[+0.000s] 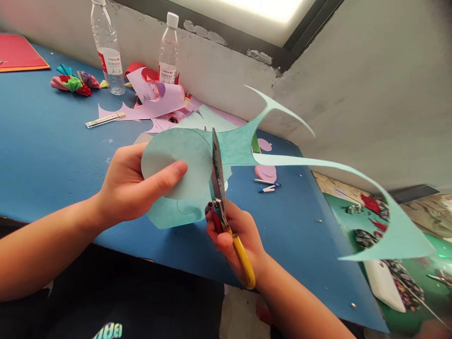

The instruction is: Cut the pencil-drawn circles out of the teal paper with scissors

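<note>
While right hand (pixel 244 227) holds scissors (pixel 217 206), blades (pixel 219 174) forward, long axis slanting left

Two hands are counted, left hand (pixel 131 181) and right hand (pixel 246 227), with one pair of scissors (pixel 219 188). Two bottles (pixel 112 63), one slim case (pixel 105 120) and at least two pens (pixel 267 182) are logged. Layers of mint-green paper (pixel 197 160) and purple scraps (pixel 158 107) (heavily overlapped) cannot be counted.

Chinese “饮用纯净水” on the left bottle (pixel 110 60) and on the right bottle (pixel 168 57).
</note>
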`<state>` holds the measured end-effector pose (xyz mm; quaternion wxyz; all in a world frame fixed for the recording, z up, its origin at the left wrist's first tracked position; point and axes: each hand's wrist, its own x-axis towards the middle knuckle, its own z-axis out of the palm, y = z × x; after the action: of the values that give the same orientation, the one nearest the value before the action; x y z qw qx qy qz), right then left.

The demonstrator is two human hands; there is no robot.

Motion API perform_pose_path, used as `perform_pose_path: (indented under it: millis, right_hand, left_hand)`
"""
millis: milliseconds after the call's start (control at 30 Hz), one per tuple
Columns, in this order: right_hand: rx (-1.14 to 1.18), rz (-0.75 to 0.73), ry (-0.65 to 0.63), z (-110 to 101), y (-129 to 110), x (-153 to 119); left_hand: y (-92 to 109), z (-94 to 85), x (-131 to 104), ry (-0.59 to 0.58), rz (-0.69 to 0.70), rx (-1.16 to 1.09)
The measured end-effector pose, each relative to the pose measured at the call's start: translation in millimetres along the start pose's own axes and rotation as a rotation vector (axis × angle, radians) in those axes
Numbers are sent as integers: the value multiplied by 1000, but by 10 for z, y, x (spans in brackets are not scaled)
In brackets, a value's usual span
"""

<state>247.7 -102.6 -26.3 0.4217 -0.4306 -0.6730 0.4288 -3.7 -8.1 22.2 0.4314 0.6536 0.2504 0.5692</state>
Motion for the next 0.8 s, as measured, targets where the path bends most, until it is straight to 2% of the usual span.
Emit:
perform_pose_path:
  millis: [800]
  right_hand:
    - [4,48,7,8,-2,-15]
  left_hand:
    - [-3,0,0,48,19,-51]
